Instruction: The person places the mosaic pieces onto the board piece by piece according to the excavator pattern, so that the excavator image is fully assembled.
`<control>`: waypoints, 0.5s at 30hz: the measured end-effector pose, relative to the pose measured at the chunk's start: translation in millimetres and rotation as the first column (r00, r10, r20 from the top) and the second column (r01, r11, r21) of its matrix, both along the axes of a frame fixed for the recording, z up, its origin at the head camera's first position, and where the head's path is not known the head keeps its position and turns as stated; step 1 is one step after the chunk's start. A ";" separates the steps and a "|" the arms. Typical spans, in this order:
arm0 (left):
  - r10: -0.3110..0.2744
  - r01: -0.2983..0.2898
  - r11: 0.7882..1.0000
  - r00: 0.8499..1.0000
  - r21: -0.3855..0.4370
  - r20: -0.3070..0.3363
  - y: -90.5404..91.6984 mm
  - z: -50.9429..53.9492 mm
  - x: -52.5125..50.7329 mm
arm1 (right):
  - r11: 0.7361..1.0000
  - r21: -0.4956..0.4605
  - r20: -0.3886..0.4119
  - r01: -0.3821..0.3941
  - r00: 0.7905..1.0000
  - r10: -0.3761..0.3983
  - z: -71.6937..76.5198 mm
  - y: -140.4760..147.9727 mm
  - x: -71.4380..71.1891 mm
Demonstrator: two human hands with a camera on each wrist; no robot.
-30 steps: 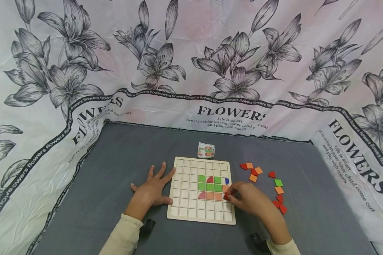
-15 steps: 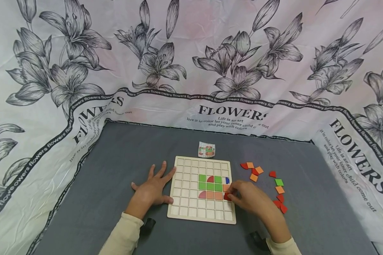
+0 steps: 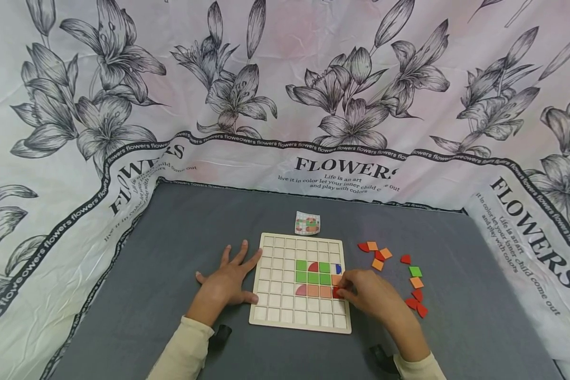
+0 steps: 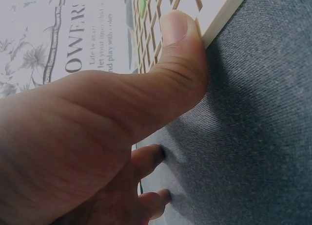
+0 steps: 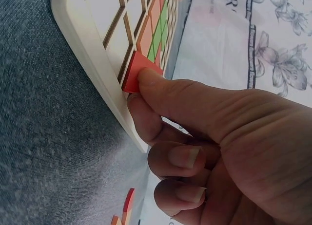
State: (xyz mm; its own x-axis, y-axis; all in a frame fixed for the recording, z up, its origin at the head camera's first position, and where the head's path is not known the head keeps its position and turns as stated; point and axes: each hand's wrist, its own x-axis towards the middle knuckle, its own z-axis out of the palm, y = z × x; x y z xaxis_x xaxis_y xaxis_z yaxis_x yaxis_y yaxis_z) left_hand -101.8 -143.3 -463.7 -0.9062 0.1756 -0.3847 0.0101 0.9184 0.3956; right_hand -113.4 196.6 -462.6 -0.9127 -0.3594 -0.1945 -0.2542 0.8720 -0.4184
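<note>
A pale wooden grid board point(image 3: 273, 301) lies on the grey cloth, with green, orange and red tiles and a partly blue one in its right half. My left hand point(image 3: 225, 282) rests with spread fingers beside the left edge; in the left wrist view its thumb point(image 4: 178, 54) touches the rim. Between thumb and index finger, my right hand point(image 3: 372, 295) pinches a red tile point(image 5: 135, 75) at a cell in the board's rightmost column. This tile looks slightly tilted in the right wrist view, and the fingertips cover part of it. The other right fingers are curled.
Behind the board lies a small printed pattern card point(image 3: 307, 224). Loose tiles are scattered to the right, among them an orange tile point(image 3: 377, 265), a green tile point(image 3: 415, 272) and a red tile point(image 3: 421, 310). A flower-printed cloth point(image 3: 237, 174) rises at the back.
The red tile has shifted slightly left over its cell, with my right fingertips moving along with it. My left hand stays in place on the board's edge.
</note>
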 end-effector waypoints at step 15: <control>0.001 -0.001 1.000 1.000 -0.001 0.002 0.7 0.8 -0.6 | 1.000 0.011 0.017 0.022 1.000 -0.022 0.7 -0.3 0.1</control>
State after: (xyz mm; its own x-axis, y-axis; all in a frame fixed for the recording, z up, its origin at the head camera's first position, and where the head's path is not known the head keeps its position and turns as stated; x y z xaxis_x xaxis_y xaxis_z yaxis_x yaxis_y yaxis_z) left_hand -102.5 -142.6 -462.9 -0.9056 0.1742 -0.3867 0.0084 0.9190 0.3942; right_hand -113.3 196.4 -461.8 -0.9169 -0.3371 -0.2137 -0.2280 0.8819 -0.4126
